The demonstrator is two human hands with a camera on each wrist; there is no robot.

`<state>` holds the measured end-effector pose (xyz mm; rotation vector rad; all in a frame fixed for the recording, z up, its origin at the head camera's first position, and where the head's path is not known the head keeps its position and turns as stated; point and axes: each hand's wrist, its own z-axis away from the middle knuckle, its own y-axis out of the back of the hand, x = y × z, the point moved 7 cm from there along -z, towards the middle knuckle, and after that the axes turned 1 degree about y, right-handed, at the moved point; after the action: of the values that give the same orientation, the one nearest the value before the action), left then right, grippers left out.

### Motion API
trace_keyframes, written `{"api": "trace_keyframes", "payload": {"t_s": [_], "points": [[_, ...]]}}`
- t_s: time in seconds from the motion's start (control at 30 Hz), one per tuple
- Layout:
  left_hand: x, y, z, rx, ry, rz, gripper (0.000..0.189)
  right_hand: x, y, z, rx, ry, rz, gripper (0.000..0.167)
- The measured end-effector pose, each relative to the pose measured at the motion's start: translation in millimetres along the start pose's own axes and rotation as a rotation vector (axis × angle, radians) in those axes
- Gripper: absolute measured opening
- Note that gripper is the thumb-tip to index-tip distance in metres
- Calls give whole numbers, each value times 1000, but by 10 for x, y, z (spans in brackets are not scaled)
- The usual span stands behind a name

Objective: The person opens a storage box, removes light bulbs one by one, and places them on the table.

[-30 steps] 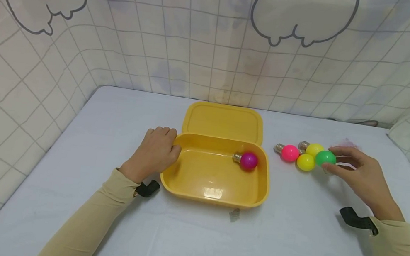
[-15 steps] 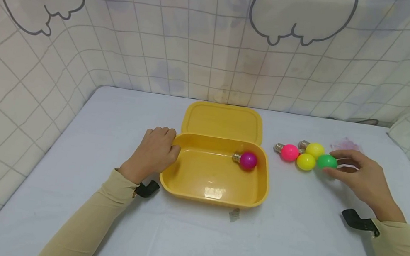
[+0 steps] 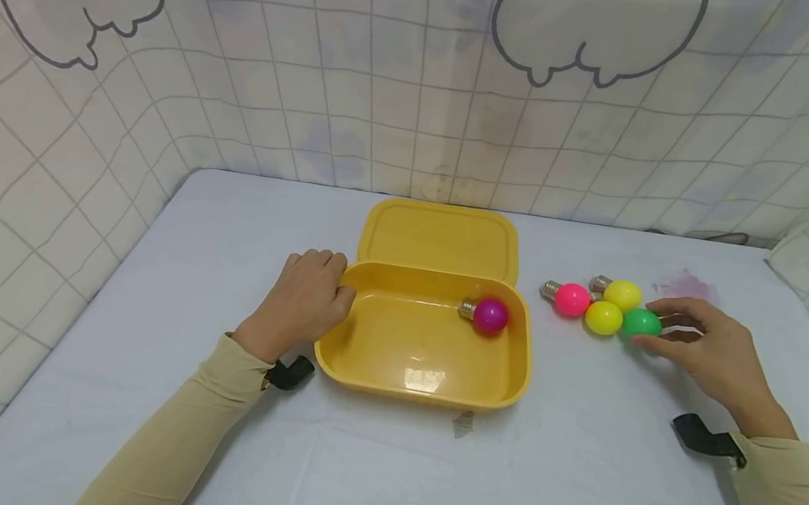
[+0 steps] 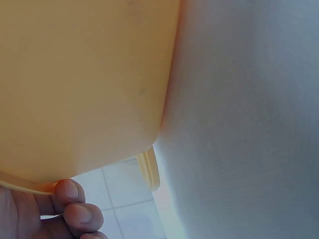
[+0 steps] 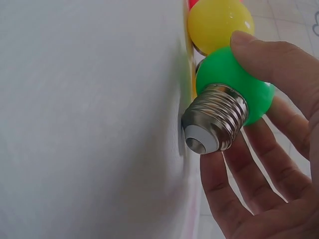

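My left hand [image 3: 303, 303] grips the left rim of a yellow plastic box [image 3: 419, 396], thumb over the edge. In the left wrist view its curled fingers [image 4: 82, 214] show at the rim outside the wall. A purple light bulb [image 3: 491, 317] lies inside the box at the right. My right hand [image 3: 720, 351] holds a green light bulb [image 3: 640, 322] by its globe between thumb and fingers. The right wrist view shows the green bulb's metal screw base [image 5: 215, 117] close to the cloth. Beside it lie two yellow bulbs [image 3: 603, 318] and a pink bulb [image 3: 572, 300].
The box's yellow lid [image 3: 440, 238] lies flat behind it. White cloth covers the table [image 3: 380, 480], with a pink stain [image 3: 686, 284] beyond the right hand. A grid-patterned curtain [image 3: 422, 82] hangs along the back and sides.
The green bulb has shifted slightly toward me, down beside the yellow bulbs, with my right hand around it. My left hand and the box have stayed in place.
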<state>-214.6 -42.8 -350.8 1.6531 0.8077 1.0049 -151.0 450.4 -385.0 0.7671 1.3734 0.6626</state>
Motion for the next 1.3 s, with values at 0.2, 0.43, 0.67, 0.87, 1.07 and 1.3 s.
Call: {"api": "trace_keyframes", "payload": {"t_s": [0.2,0.43,0.67,0.87,1.07,1.3], "points": [[-5,-3,4,1,-2,1,18,-7,6,4,-11,-4,7,69],[-1,5,6,7,-7,-2,18,-45,19,-9,-9,13,33,66],[-11,-6,3,-3,1,4,19,-85,10,-28,-31,22,31,66],[-9,-12,8,-14,5,3,19,-98,18,-37,-38,33,42,66],[-6,-21,-3,-19,3,0,19,-101,21,-29,-49,37,47,68],[-7,-13,-3,-23,1,0,19,-122,91,-13,-24,45,74,69]]}}
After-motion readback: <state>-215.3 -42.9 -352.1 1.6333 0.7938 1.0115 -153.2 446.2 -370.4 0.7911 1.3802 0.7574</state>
